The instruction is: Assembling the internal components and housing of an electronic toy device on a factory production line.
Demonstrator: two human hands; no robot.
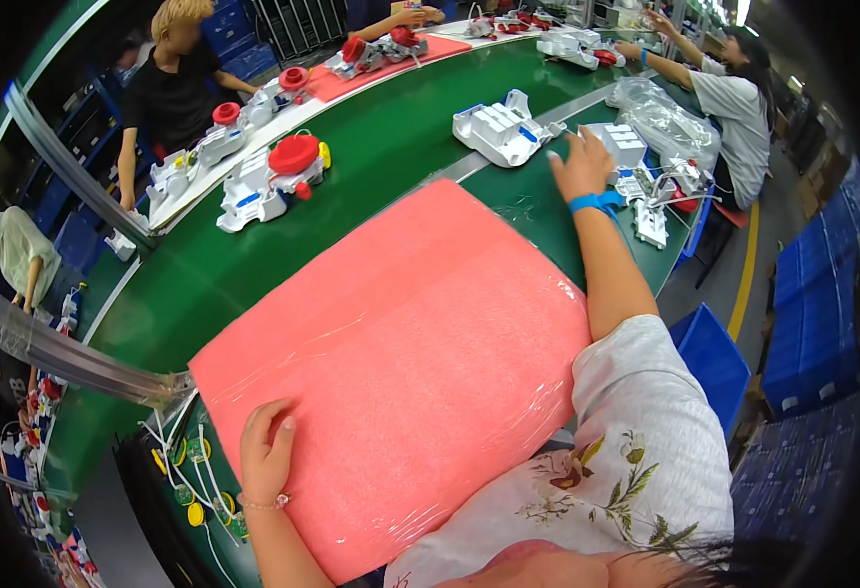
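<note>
A pink foam sheet (400, 363) lies in front of me, wrapped in shiny clear film or tape at its edges. My left hand (267, 453) rests at its left edge, fingers loosely bent, thumb apart, nothing held. Stretched out to the far right, my right hand (584, 165) wears a blue wrist strap (596, 202); its fingers are spread beside a white plastic housing (618, 144) with a ribbed block on top. Whether the fingertips touch that housing I cannot tell. Left of this hand stands another white housing (503, 130) with blue parts.
On the green conveyor (381, 147) sits a white assembly with a red round part (294, 155). Wired white parts (651, 223) and a clear plastic bag (667, 122) lie at right. Wired circuit boards (195, 451) are at lower left, beside a metal post (87, 363). Several people work around the line.
</note>
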